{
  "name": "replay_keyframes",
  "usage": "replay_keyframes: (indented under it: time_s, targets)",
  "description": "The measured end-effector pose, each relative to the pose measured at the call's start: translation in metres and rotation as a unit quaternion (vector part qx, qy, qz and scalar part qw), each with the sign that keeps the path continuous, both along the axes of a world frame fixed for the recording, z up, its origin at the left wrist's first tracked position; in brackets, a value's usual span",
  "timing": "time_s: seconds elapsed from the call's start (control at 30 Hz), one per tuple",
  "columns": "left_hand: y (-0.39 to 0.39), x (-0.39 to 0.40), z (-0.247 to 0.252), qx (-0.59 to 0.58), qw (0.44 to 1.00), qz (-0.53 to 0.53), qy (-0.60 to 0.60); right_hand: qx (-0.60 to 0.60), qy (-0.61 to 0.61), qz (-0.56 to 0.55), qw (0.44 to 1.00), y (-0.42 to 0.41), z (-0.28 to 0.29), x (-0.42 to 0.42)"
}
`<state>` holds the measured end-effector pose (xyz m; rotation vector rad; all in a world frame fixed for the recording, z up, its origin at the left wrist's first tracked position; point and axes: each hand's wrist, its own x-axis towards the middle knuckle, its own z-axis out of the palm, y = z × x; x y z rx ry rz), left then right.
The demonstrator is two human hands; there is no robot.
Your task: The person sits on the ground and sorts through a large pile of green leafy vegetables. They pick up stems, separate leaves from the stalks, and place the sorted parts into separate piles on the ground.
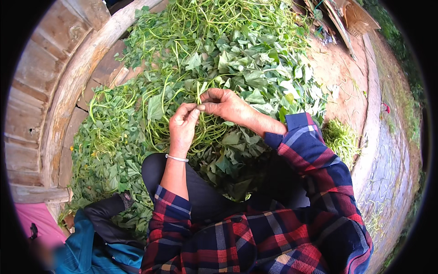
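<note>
My left hand, with a silver bangle at the wrist, pinches green leaf stems between thumb and forefinger. Touching it from the right, my right hand grips the same stems near their middle, its fingers curled. A bunch of long thin green stems lies just below both hands, over my lap. Broad green leaves hang beside my left hand. Around and beyond the hands spreads a large heap of leafy vines, which look like sweet potato vines.
At the left stand a wooden plank wall and a log beam. A person in a teal top sits at the lower left, close to the vines. A pile of short green stems lies at the right, near the floor's edge. A woven basket is at the upper right.
</note>
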<state>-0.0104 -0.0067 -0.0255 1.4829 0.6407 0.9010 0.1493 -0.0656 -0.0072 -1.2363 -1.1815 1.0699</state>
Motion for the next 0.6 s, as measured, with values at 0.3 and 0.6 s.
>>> replay_keyframes:
  time_s: [0.3,0.6]
  targets:
    - [0.002,-0.002,0.001,0.149,0.984,0.002,0.096,0.047,-0.271,0.04,0.961,0.002,0.01,0.023]
    - [0.033,-0.033,0.015,-0.157,0.963,0.125,-0.179,0.012,0.193,-0.105,0.976,0.0,0.036,0.082]
